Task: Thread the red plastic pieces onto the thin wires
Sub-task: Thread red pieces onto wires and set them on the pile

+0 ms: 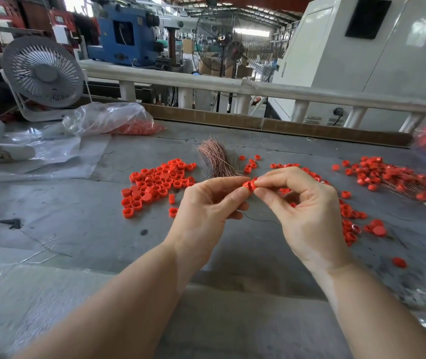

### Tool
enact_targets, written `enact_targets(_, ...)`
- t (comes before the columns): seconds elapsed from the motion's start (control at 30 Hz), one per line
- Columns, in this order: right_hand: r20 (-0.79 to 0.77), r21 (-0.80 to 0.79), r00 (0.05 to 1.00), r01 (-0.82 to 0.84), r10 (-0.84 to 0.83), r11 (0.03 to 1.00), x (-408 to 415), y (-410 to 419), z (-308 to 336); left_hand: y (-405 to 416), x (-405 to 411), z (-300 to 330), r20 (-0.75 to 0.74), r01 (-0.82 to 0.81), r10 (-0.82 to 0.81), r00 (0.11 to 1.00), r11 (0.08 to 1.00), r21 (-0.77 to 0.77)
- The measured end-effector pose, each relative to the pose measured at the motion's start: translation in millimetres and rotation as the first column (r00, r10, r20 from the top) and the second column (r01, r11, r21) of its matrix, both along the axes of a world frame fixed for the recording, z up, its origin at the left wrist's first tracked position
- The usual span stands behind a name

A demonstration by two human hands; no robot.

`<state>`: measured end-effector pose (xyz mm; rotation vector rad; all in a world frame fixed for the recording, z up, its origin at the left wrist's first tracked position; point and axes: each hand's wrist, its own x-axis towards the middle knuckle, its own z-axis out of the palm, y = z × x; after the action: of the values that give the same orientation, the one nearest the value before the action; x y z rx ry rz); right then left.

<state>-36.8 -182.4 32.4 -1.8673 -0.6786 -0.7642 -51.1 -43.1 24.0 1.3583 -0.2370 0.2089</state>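
While our left hand (208, 200) pinches a red piece (248, 184) at thumb and forefinger tips, our right hand (302, 203) pinches at it from the other side, prob. steadying it so the wire (258, 219) feeds through; a dark strand trails below, btwn the wrists. Left of the left hand sits a loose pile (158, 182), kept close for quick grabs. Just beyond the fingertips lies the wire bundle (215, 158). Far right of the right hand, threaded pieces (393, 180) heap up, out of the way.

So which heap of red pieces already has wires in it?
The heap at far right: thin wires run through its pieces. The left heap is bare caps.
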Motion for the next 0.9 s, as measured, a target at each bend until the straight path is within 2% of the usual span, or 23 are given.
enact_targets(0.9,-0.047,0.012,0.998,-0.037,0.037,0.999,-0.6,0.3,-0.2,0.7,-1.5,1.0,-0.01,0.021,-0.021,1.0,1.0,-0.003)
